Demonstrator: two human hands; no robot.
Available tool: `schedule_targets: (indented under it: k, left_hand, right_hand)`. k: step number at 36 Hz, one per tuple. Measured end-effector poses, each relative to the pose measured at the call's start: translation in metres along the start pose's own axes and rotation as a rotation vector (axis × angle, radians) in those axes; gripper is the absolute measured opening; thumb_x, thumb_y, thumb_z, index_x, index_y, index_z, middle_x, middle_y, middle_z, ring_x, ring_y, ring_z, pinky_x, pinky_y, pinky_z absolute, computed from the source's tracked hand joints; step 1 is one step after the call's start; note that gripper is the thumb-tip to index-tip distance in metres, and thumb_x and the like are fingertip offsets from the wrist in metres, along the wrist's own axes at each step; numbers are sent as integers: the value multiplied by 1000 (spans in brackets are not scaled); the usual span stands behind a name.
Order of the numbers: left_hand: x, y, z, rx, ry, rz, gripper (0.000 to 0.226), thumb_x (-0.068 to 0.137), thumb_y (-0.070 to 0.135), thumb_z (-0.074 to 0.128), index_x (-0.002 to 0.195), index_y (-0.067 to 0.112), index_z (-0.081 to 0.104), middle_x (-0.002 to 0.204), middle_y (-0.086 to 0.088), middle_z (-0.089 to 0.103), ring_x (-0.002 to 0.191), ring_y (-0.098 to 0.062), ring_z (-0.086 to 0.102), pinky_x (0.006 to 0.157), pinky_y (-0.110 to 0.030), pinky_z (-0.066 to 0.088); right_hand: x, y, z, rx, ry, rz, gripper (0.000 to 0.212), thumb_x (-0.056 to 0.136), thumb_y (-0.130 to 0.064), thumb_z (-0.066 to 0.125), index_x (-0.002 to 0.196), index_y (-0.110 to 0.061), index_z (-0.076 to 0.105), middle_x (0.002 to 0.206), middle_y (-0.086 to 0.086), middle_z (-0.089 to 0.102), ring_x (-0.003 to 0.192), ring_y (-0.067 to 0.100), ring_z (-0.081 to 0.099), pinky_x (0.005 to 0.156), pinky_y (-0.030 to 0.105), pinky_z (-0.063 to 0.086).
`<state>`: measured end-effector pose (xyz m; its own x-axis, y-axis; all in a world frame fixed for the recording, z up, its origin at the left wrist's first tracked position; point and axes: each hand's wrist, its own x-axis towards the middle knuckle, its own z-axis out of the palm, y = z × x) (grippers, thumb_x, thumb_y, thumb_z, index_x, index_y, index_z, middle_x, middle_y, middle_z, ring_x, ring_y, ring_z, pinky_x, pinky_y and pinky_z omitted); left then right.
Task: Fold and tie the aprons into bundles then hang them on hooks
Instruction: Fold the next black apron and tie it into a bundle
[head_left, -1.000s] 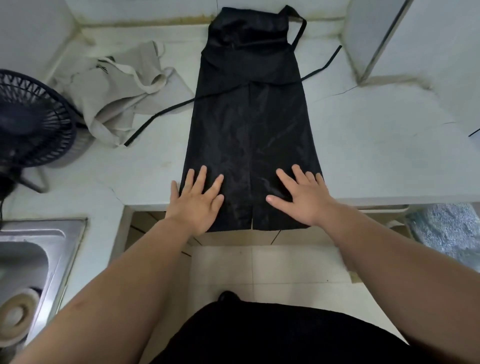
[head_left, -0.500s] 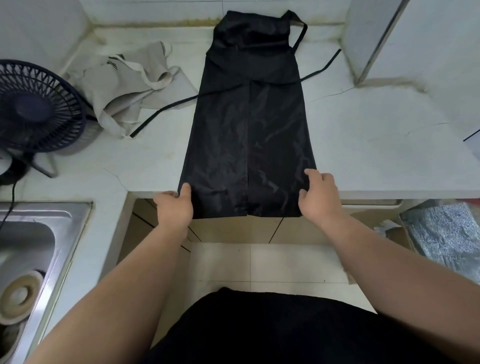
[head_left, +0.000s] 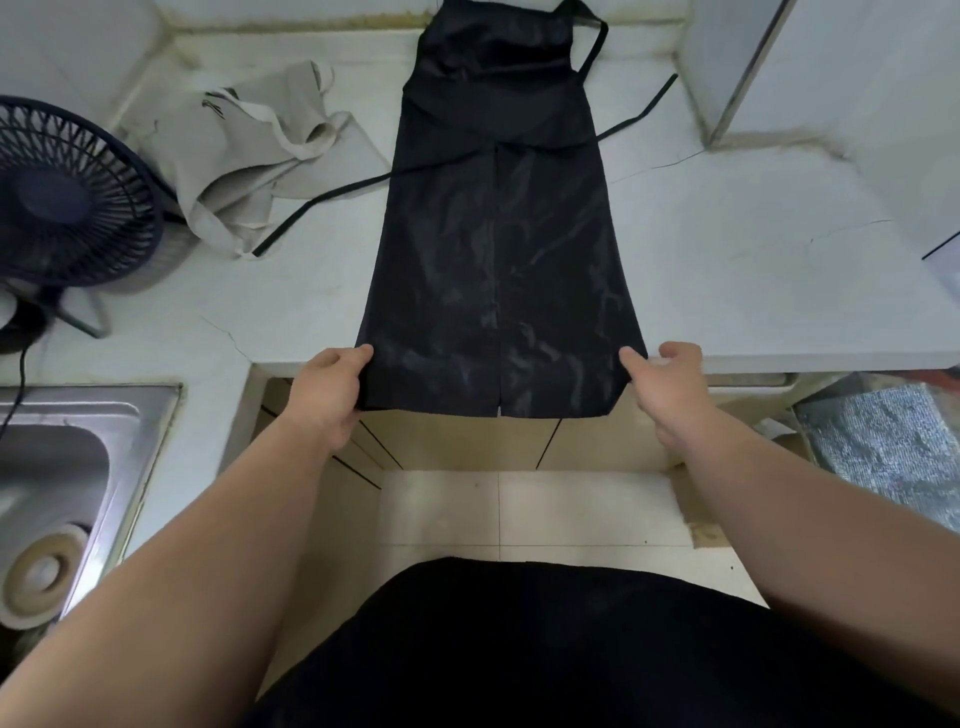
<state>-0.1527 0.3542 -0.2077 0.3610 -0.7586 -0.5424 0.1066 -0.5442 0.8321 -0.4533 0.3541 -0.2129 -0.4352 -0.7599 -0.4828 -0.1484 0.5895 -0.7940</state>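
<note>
Long glossy black fabric apron (head_left: 498, 260), lying flat ahead: left hand (head_left: 324, 397) and right hand (head_left: 670, 389) are pinching its overhanging hem corners, presumably for folding.

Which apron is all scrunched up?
The beige apron, heaped beside the fan. The black apron lies flat and smooth, its near corners held by the left hand and right hand.

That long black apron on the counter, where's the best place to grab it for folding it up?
By its two bottom corners, from the near side. The black apron lies flat on the counter, its hem hanging over the front edge, so fingers can slip underneath. The left hand and right hand each pinch one corner there.
</note>
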Motion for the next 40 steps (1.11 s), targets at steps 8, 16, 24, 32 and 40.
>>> schedule_targets:
  k: [8, 16, 24, 32, 40]
  left_hand:
    - [1, -1, -5, 108, -6, 52, 11, 96, 19, 57, 102, 11, 52, 102, -9, 61, 85, -21, 60, 76, -33, 52]
    - [-6, 0, -11, 244, -22, 167, 13, 94, 18, 58, 89, 28, 52, 95, -6, 64, 78, -21, 58, 67, -29, 46]
    - [-13, 21, -19, 60, -91, 9, 16, 89, 9, 52, 90, 9, 68, 95, -9, 63, 74, -22, 56, 51, -24, 45]
    - [-7, 31, -22, 104, -198, 25, 35, 93, -9, 45, 95, 18, 67, 87, -3, 66, 73, -13, 61, 67, -21, 51]
    - [9, 26, -10, 388, -31, 265, 31, 97, 33, 53, 73, 14, 55, 68, 0, 44, 64, -16, 39, 62, -27, 33]
  right_hand:
    - [-2, -19, -5, 119, -169, -16, 42, 91, -21, 58, 126, -30, 36, 114, 4, 59, 99, 23, 63, 95, 42, 50]
    - [-9, -27, -8, -217, -226, -184, 11, 87, -10, 54, 93, -9, 63, 90, -1, 57, 80, 20, 53, 67, 29, 46]
    - [-15, -55, -18, 47, -483, 148, 20, 82, -4, 37, 87, -10, 55, 84, 10, 55, 62, 22, 45, 57, 29, 32]
    - [-4, -55, -9, -92, -543, 38, 46, 82, 21, 40, 113, -9, 58, 103, 11, 54, 78, 20, 56, 64, 27, 47]
    - [0, -51, -11, -229, -363, -110, 20, 95, -30, 55, 83, -15, 58, 62, -2, 46, 52, 13, 37, 52, 23, 32]
